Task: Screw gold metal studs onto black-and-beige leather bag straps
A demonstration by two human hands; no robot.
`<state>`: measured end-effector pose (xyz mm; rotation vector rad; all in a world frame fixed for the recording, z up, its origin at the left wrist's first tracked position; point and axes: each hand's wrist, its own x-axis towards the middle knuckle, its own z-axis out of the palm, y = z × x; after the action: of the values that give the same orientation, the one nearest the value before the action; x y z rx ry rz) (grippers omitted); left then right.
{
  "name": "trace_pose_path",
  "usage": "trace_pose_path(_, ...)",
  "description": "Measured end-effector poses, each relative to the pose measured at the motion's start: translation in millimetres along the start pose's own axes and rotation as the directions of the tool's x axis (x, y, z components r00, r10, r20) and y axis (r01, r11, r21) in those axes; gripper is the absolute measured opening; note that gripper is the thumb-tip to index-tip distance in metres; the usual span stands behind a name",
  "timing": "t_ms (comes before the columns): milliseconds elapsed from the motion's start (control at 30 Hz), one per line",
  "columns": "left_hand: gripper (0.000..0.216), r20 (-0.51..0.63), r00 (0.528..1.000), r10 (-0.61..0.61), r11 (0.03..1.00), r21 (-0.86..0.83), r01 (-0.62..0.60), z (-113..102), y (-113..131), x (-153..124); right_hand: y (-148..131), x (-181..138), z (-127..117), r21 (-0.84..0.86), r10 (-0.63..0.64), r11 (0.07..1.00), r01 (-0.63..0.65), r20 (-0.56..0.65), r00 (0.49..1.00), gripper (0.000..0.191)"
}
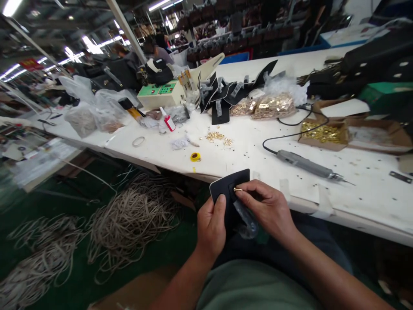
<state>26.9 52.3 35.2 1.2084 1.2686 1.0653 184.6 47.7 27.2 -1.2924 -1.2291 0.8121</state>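
Observation:
A black leather-like panel (229,185) with a pale edge is held up just in front of the bench edge. My left hand (211,226) grips its left side, thumb on the face. Between the thumb and forefinger of my right hand (267,206) is a small gold metal fitting (238,189), touching the panel's face. A strip wrapped in clear plastic (247,221) hangs below it. On the bench beyond lie small gold pieces (215,136) and a yellow ring-shaped roll (195,157).
On the right, a grey corded power screwdriver (305,164) lies on the white bench (251,150). Behind it stands a carton of gold parts (322,132). Farther back are stacked black panels (221,97), bagged metal plates (274,105) and a red-white bottle (167,120). Cord heaps (129,219) cover the floor.

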Motion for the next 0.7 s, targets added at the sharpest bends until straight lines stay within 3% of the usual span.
trace_pose_path(300,0.040,0.060,0.995,0.077,0.990,0.115,-0.083,12.1,3.0,-13.1,1.2,-8.8,-9.6,-0.183,-0.294,0.940,0.288,-0.006,0.956,0.012)
trace_pose_path(433,0.039,0.063,0.992,0.112,0.982,0.142,-0.120,17.3,4.0,-18.6,2.1,-10.9,-11.1,-0.217,-0.328,0.922,0.320,-0.001,0.945,0.014)
trace_pose_path(600,0.040,0.026,0.992,0.123,0.992,0.034,-0.124,27.9,9.4,-22.9,-2.3,-11.5,-11.9,-0.264,-0.298,0.930,0.256,-0.132,0.945,0.007)
trace_pose_path(700,0.039,0.064,0.984,0.167,0.984,0.059,-0.171,30.3,11.5,-25.1,-2.8,-12.9,-12.3,-0.265,-0.316,0.924,0.275,-0.129,0.940,0.009)
